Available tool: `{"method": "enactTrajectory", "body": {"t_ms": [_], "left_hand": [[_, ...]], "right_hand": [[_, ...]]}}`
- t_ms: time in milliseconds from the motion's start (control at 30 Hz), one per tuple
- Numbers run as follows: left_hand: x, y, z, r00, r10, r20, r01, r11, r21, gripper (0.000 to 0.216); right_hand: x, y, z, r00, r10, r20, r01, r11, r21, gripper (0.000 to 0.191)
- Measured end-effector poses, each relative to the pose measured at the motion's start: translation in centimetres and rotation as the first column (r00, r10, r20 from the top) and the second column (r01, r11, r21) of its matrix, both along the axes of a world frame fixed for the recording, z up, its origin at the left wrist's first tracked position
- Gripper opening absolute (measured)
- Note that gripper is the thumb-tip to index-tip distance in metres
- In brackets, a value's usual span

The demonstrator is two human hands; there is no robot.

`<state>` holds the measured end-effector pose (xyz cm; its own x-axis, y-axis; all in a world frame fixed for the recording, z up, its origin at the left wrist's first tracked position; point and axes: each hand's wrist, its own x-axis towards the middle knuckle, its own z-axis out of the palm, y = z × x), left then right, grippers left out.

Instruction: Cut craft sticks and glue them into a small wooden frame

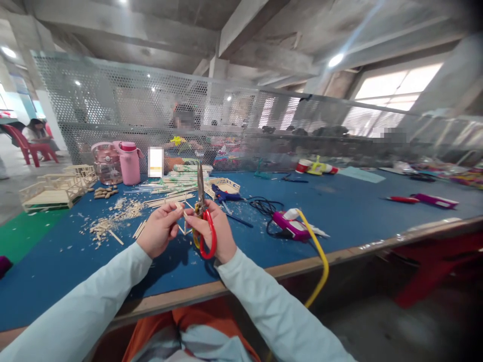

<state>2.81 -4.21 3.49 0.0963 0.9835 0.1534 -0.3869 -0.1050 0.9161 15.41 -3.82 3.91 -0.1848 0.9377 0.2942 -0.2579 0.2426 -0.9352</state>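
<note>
**Hands meet above the counter**

Both arms, in pale long sleeves, reach forward over the near edge of the counter (pixel 358 211), with the forearms converging. The left hand (pixel 157 235) is curled, its thumb and fingertips pinching a thin stick (pixel 181 209). The right hand (pixel 218 232) is just beside it, almost touching. Its grip is closed through the handles of the scissors (pixel 201 193), with the wrist held straight.

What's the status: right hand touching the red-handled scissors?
Touching. Head view: the right hand grips the scissors, fingers through the red handle loops, blades up; left hand pinches a wooden stick.
</note>
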Motion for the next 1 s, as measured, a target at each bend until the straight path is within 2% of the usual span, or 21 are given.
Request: {"method": "enactTrajectory", "body": {"t_ms": [200,467,533,633,700,767,800,867,933,1000], "left_hand": [[0.2,-0.1,0.0,0.997,0.035,0.067,-0.034,0.999,-0.011,0.032],[0.9,-0.6,0.1,0.996,0.065,0.061,-0.064,0.998,-0.018,0.031],[0.7,-0.7,0.1,0.999,0.054,0.009,-0.054,0.999,0.008,0.028],[0.1,-0.8,0.2,0.995,0.028,-0.096,-0.022,0.998,0.063,0.029],[-0.4,-0.8,0.4,0.98,0.082,-0.181,-0.056,0.988,0.141,0.035],[-0.9,-0.6,0.6,0.919,0.223,-0.324,-0.127,0.948,0.292,0.038],[-1.1,-0.5,0.7,0.863,0.296,-0.41,-0.135,0.916,0.377,0.037],[-1.3,-0.4,0.6,0.723,0.363,-0.588,-0.049,0.876,0.48,0.033],[-1.4,-0.2,0.5,0.596,0.32,-0.736,0.1,0.88,0.464,0.03],[-1.3,-0.2,0.3,0.514,0.234,-0.825,0.218,0.895,0.39,0.031]], "right_hand": [[-1.2,0.0,-0.5,0.989,-0.122,-0.087,0.122,0.993,-0.001,0.043],[-1.4,-0.6,-0.4,0.966,-0.245,-0.083,0.25,0.967,0.055,0.042],[-1.1,-0.5,-0.3,0.967,-0.24,-0.087,0.246,0.967,0.062,0.043],[0.0,-0.3,0.1,0.985,-0.167,-0.041,0.17,0.982,0.089,0.042],[1.1,0.0,0.5,0.995,-0.091,0.041,0.086,0.989,0.122,0.041],[2.2,0.3,1.1,0.984,-0.021,0.176,-0.008,0.987,0.163,0.039],[2.7,0.5,1.3,0.965,0.005,0.26,-0.054,0.981,0.184,0.037],[3.5,1.0,1.7,0.899,0.027,0.437,-0.136,0.965,0.222,0.035],[3.9,1.5,1.9,0.815,0.012,0.579,-0.203,0.943,0.266,0.034],[4.2,1.7,2.2,0.73,-0.018,0.683,-0.262,0.916,0.304,0.033]]}}
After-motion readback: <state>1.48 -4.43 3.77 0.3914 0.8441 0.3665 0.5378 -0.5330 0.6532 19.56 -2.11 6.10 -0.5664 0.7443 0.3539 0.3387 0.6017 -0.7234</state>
